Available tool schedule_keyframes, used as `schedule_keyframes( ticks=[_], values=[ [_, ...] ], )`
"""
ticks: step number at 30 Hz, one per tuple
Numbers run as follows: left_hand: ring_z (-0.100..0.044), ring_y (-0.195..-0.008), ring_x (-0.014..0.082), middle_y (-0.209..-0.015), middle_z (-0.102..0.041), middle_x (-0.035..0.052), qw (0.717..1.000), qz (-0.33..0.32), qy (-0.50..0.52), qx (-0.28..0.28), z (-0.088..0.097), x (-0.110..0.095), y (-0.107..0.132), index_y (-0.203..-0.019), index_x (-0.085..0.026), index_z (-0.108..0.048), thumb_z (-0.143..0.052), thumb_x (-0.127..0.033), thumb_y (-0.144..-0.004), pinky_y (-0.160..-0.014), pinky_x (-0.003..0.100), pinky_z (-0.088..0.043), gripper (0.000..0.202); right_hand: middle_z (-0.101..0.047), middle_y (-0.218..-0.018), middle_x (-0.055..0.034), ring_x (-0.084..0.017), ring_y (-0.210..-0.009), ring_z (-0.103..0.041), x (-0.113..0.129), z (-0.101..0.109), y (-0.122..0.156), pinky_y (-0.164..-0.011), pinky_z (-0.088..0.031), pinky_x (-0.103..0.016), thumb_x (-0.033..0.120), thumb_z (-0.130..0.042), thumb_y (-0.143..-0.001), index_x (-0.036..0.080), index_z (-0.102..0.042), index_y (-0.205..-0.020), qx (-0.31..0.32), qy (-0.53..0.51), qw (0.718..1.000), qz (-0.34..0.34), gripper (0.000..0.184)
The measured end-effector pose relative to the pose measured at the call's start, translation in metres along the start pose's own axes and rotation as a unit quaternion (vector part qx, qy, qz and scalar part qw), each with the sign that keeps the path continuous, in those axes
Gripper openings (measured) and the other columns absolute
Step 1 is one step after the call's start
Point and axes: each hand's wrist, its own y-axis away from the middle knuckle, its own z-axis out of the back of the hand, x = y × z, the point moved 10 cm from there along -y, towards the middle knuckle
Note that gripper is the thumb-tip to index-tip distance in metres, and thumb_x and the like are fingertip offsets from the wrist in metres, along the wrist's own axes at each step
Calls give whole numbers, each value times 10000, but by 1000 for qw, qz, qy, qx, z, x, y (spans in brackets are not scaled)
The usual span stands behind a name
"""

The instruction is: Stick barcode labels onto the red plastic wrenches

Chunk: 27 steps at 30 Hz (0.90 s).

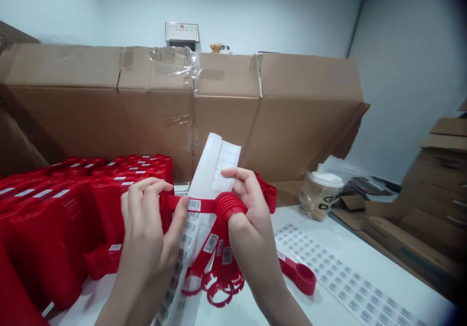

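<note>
A red strip (206, 205) of plastic is held level between the two hands, in front of the chest and above the white worktop (368, 248). It is flat and narrow and widens at its right end into a thick ribbed collar (226, 206). A small white barcode label (194, 204) sits on its face near the left end.

The left hand (148, 233) is closed around the strip's left end, fingers (146, 190) curled over the top and the thumb lying beside the barcode label. The right hand (250, 219) is also closed: its fingers (237, 176) fold over the face of a white label sheet (218, 168), which stands up behind the strip and trails down under the left hand with rows of barcodes on it. The ribbed collar rests against the right thumb side; whether the thumb goes through it cannot be told.

Below the strip hangs a bunch of red pieces (215, 272) with ring ends, several carrying barcode labels, just above the worktop.

To the left, stacks of red parts (54, 219) crowd the worktop right up to the left wrist, each with a white label on top. To the right lie a single red ring piece (301, 277) and a flat barcode sheet (339, 280). Beyond them stands a lidded paper cup (321, 194). Cardboard boxes (153, 102) wall off the back of the worktop, and more cardboard is piled at the far right.
</note>
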Motion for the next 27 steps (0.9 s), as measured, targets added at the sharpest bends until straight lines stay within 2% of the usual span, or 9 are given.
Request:
schedule_keyframes(
  ticks=[6, 9, 11, 13, 15, 18, 21, 24, 27],
  values=[
    [-452, -1176, 340, -1226, -498, 141, 1000, 5, -9, 0, 2, -7, 1, -1193, -166, -486, -627, -566, -909, -1027, 488, -374, 510, -534, -738, 57, -94, -539, -452, 9, -5, 7, -448, -379, -207, 41, -462, -801, 297, -547, -1090, -2, 21, 997, 69, 395],
    [-475, -1143, 326, -1210, -505, 115, 999, 34, 6, -4, 7, 3, -1, -1204, -192, -474, -651, -594, -877, -994, 489, -399, 548, -510, -703, 64, -87, -499, -408, 9, -6, 7, -421, -339, -209, 48, -475, -826, 297, -540, -1101, 4, 25, 997, 79, 376],
    [-505, -1140, 312, -1228, -524, 88, 995, 85, 42, 2, 9, 20, -3, -1218, -229, -487, -705, -626, -820, -970, 474, -430, 603, -532, -713, 63, -87, -496, -409, 8, -5, 5, -423, -339, -214, 61, -480, -845, 302, -535, -1103, 5, 31, 997, 74, 357],
    [-566, -1091, 272, -1202, -580, 41, 984, 140, 108, 24, 7, 36, -4, -1213, -280, -522, -762, -619, -773, -937, 432, -474, 605, -524, -700, 66, -95, -496, -419, 4, -4, 2, -421, -340, -220, 78, -477, -859, 311, -529, -1100, 10, 29, 998, 58, 340],
    [-615, -977, 209, -1078, -640, -5, 966, 179, 182, 49, 4, 46, -5, -1157, -308, -573, -793, -566, -771, -865, 348, -525, 514, -509, -704, 65, -108, -525, -459, 0, -1, -1, -446, -373, -231, 86, -479, -858, 321, -531, -1096, 13, 31, 999, 41, 338],
    [-622, -873, 136, -935, -654, -33, 944, 208, 250, 58, 9, 50, -7, -1033, -300, -627, -808, -484, -791, -741, 189, -548, 354, -518, -741, 55, -135, -634, -548, -6, 1, -5, -542, -444, -262, 87, -479, -855, 330, -542, -1090, 33, 41, 998, 17, 344],
    [-631, -878, 125, -938, -664, -23, 936, 222, 267, 56, 16, 51, -6, -1002, -290, -648, -815, -501, -778, -697, 119, -543, 351, -552, -801, 43, -145, -680, -563, -14, -3, -8, -571, -451, -276, 84, -461, -855, 328, -548, -1096, 80, 41, 996, -17, 354],
    [-646, -900, 148, -993, -665, -2, 920, 254, 276, 118, 3, 51, 3, -1055, -298, -636, -779, -566, -787, -659, 126, -552, 405, -529, -810, 41, -135, -635, -535, -17, 1, -14, -523, -412, -264, 86, -463, -846, 317, -550, -1100, 91, 38, 995, -29, 354],
    [-651, -964, 167, -1077, -629, -10, 893, 258, 305, 207, -19, 44, 11, -1159, -348, -551, -800, -520, -787, -690, 160, -579, 479, -494, -756, 50, -137, -611, -541, -15, 11, -23, -503, -388, -257, 112, -494, -851, 306, -549, -1086, 74, 16, 997, -25, 309]
  ],
)
